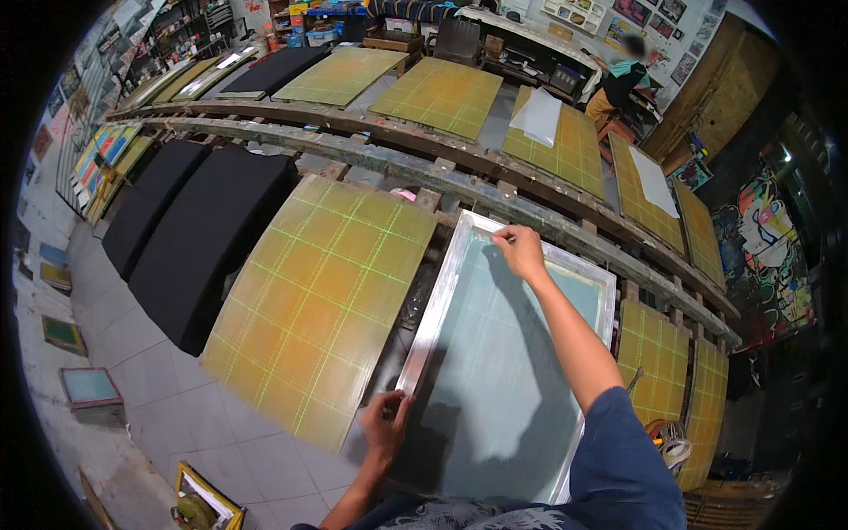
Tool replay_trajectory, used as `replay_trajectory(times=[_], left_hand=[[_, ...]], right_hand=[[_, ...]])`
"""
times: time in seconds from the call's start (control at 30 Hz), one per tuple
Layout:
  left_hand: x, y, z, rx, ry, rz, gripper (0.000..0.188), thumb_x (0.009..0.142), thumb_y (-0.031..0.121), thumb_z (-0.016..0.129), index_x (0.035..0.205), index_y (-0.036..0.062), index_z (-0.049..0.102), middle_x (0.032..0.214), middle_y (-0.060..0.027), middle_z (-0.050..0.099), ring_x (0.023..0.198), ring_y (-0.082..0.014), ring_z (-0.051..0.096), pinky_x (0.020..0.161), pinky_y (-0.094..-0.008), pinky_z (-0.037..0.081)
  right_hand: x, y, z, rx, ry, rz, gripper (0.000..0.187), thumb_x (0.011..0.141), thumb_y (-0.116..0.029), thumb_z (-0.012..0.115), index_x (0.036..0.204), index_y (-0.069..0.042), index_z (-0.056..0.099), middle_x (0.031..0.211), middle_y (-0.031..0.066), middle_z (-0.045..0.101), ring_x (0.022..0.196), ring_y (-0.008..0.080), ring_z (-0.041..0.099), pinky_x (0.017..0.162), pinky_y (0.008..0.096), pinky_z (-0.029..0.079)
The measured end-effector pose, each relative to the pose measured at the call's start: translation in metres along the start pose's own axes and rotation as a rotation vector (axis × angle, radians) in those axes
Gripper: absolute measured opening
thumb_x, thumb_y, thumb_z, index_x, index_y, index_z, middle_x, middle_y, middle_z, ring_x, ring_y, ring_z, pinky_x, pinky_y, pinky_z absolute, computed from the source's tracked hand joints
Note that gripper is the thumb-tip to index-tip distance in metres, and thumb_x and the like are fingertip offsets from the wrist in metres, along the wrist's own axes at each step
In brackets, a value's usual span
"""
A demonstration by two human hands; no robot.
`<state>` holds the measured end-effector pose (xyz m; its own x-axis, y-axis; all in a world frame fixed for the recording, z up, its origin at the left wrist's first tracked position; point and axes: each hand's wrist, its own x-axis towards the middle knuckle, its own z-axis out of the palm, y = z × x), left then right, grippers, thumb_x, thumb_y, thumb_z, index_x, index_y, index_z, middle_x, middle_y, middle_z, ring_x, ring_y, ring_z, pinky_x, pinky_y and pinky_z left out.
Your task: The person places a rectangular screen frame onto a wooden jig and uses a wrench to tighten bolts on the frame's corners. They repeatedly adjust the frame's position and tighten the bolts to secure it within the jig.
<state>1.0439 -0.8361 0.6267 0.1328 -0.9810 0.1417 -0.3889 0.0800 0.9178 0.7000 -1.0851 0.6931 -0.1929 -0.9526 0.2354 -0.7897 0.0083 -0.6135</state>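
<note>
A silk-screen frame (449,287) with aluminium edges and pale blue-green mesh lies in front of me, over a board whose grid lines show faintly through. With fingers and thumb, my left hand (386,426) grips its left edge near the lower end. My right hand (519,251) reaches across the mesh to the far left inner corner, fingertips pinched together just above the mesh. Whatever is between those fingertips is too small to make out. My right arm casts a dark shadow over the mesh.
Left of the frame is a yellow-green gridded board (318,300), then boards covered in black cloth (212,238). Rails (389,168) run behind them, with more boards beyond. Rolls of tape (676,446) sit at the right. A person (618,84) stands at the back right.
</note>
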Motion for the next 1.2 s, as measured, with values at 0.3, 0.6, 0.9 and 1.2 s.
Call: replay_trajectory(times=[0.3,0.6,0.9,1.2], left_hand=[[0.004,0.01,-0.003,0.041,-0.011,-0.065,0.019,0.082,0.014,0.085,0.089,0.0035,0.071,0.072,-0.0072,0.069,0.06,-0.0141,0.063,0.057,-0.0275,0.049],[0.006,0.012,0.001,0.02,-0.019,-0.039,0.017,0.083,0.011,0.084,0.089,0.0021,0.07,0.072,-0.0085,0.068,0.059,-0.0137,0.063,0.055,-0.0266,0.049],[0.003,0.003,0.003,0.073,0.008,0.039,0.016,0.083,0.008,0.082,0.09,0.0016,0.069,0.072,-0.0075,0.067,0.06,-0.0136,0.059,0.057,-0.0268,0.045],[-0.001,-0.003,0.004,0.009,0.035,0.02,0.018,0.081,0.005,0.084,0.092,0.002,0.07,0.074,-0.0097,0.07,0.06,-0.0161,0.061,0.059,-0.0294,0.049]], right_hand=[[0.096,0.011,0.08,-0.059,-0.067,0.13,0.015,0.081,-0.021,0.08,0.093,-0.012,0.081,0.094,0.014,0.076,0.093,0.033,0.072,0.086,0.0436,0.055],[0.116,-0.009,0.077,-0.485,-0.139,0.062,0.017,0.082,-0.009,0.066,0.093,-0.002,0.078,0.097,0.0218,0.074,0.098,0.0418,0.07,0.085,0.0476,0.057],[0.117,-0.018,0.065,-0.44,-0.092,0.327,0.022,0.084,-0.009,0.062,0.098,-0.005,0.079,0.109,0.0186,0.075,0.106,0.0354,0.072,0.089,0.0448,0.058],[0.047,0.087,-0.042,-0.562,-0.055,0.494,0.027,0.077,-0.012,0.071,0.101,0.001,0.075,0.109,0.0223,0.073,0.108,0.0388,0.069,0.093,0.0468,0.056]])
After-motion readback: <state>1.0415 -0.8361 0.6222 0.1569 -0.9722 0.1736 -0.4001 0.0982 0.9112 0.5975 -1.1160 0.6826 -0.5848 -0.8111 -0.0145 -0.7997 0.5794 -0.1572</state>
